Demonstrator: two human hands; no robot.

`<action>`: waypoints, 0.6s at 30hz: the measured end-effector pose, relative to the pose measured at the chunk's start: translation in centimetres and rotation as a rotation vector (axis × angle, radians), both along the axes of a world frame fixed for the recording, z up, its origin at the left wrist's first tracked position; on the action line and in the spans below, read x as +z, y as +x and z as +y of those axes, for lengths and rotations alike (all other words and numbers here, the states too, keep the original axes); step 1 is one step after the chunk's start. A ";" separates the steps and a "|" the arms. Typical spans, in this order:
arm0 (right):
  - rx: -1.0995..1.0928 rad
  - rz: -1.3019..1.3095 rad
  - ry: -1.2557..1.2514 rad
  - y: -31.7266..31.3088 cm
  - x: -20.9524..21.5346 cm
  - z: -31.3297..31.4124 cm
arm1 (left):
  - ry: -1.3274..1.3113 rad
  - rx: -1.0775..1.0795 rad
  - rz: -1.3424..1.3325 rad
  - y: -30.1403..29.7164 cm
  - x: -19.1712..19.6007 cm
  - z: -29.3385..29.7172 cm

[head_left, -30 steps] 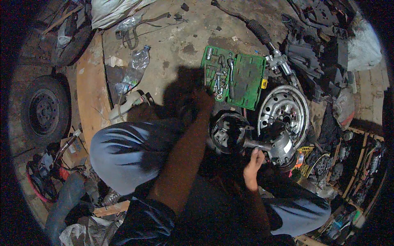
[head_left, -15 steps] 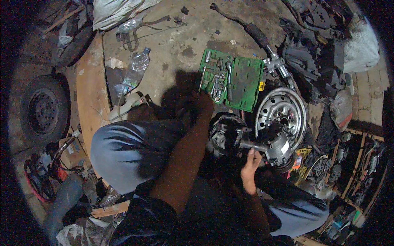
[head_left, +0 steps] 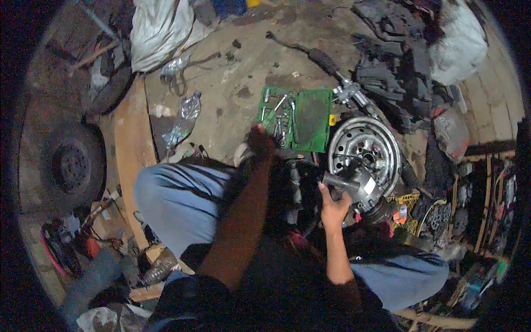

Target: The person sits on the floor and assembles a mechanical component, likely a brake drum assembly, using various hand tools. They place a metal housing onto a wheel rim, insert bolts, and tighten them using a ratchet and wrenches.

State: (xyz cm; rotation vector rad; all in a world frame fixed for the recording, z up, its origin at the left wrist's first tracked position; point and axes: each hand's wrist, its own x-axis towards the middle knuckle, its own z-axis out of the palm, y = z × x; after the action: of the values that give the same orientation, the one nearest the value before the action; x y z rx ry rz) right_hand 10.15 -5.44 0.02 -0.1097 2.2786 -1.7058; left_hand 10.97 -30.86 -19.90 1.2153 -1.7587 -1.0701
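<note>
My left hand (head_left: 262, 141), dark in shadow, is at the near left edge of an opened green socket set case (head_left: 312, 122). Its fingers look closed beside a slim metal tool (head_left: 263, 115); whether they hold it is unclear. Chrome sockets and wrenches (head_left: 282, 119) lie in the case's left half. My right hand (head_left: 334, 209) is closed at the near side of a cylindrical metal housing with a short tube (head_left: 342, 181) sticking out to the left. The tube's end is by my fingertips. Dark parts between my legs are hard to make out.
A silver wheel rim (head_left: 390, 149) lies right of the case, behind the housing. A steering rack (head_left: 354, 94) stretches beyond it. Black plastic parts (head_left: 381, 61) are piled far right. A plastic bottle (head_left: 190, 106), a wooden board (head_left: 131, 160) and a tyre (head_left: 72, 163) are on the left.
The view has shifted. Beside the case, my left hand has drawn slightly back and left. My right hand has moved toward the tube's left end, and the housing between my legs appears less clearly.
</note>
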 end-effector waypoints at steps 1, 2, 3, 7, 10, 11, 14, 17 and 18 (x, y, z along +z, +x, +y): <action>-0.019 0.016 -0.045 -0.3 0.0 0.3 | 0.002 -0.038 0.074 0.2 3.3 0.0; -0.066 0.044 -0.088 -0.9 0.4 0.9 | -0.004 -0.097 0.152 -1.1 6.6 0.4; -0.076 0.074 -0.091 -1.2 0.8 1.1 | -0.035 -0.121 0.196 -0.5 10.1 0.5; -0.136 0.113 -0.141 -2.7 3.0 2.1 | -0.381 -0.208 0.160 0.2 17.1 1.6; -0.198 0.000 -0.293 -3.9 4.5 3.9 | -0.488 -0.299 0.248 -0.9 20.9 3.7; -0.229 -0.104 -0.402 -3.9 6.2 4.0 | -0.420 -0.365 0.255 -0.6 23.0 4.5; -0.311 -0.126 -0.532 -4.3 8.5 5.3 | -0.354 -0.477 0.234 -0.4 26.1 7.0; -0.371 -0.048 -0.569 -4.4 9.7 6.5 | -0.332 -0.685 0.210 0.4 29.3 8.7; -0.381 -0.030 -0.547 -4.6 9.7 7.2 | -0.312 -0.750 0.201 0.6 30.5 9.3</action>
State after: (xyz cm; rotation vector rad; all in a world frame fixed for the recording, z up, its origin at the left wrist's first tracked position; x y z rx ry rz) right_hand 5.55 1.74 9.71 0.2510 1.8324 -2.4685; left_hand 11.58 -21.60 10.56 0.2272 -2.1661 -1.1988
